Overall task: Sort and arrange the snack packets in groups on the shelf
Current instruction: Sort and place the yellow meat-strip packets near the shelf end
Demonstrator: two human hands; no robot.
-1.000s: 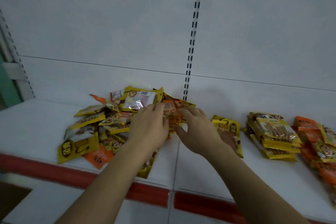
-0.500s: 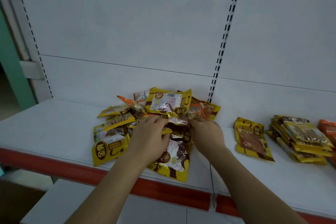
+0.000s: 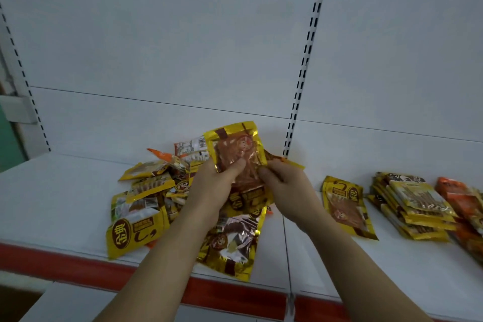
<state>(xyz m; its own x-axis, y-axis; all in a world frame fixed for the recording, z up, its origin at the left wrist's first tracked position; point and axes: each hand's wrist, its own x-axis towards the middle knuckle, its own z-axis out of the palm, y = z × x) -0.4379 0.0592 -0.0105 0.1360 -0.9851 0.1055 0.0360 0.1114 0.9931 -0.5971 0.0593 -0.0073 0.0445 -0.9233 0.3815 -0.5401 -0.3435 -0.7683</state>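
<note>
While both forearms reach in from the bottom of the frame, the left hand (image 3: 222, 185) pinches a yellow packet (image 3: 239, 154) with reddish-brown strips inside, thumb on its front and fingers behind, and holds it upright just above the heap. Just right of it, the right hand (image 3: 283, 185) has its fingers curled on the same packet's right edge; whether it also grips the gold wrapper edge (image 3: 290, 162) poking out behind it, I cannot tell.

Under and left of the hands, at centre frame, lies the unsorted heap (image 3: 156, 191) of mixed yellow and orange packets, spilling toward the shelf's (image 3: 65, 191) red front lip, so most of the sorting looks still to do.

Further right on the shelf, groups have been started: a single matching yellow packet (image 3: 345, 206) lying flat, then a neat yellow stack (image 3: 410, 206), then an orange stack (image 3: 465, 204) at the right edge of the frame. By its look, the held packet belongs with the single one just right of the hands.

Behind everything rises the white back panel (image 3: 183, 47) with its slotted upright (image 3: 305, 60).
</note>
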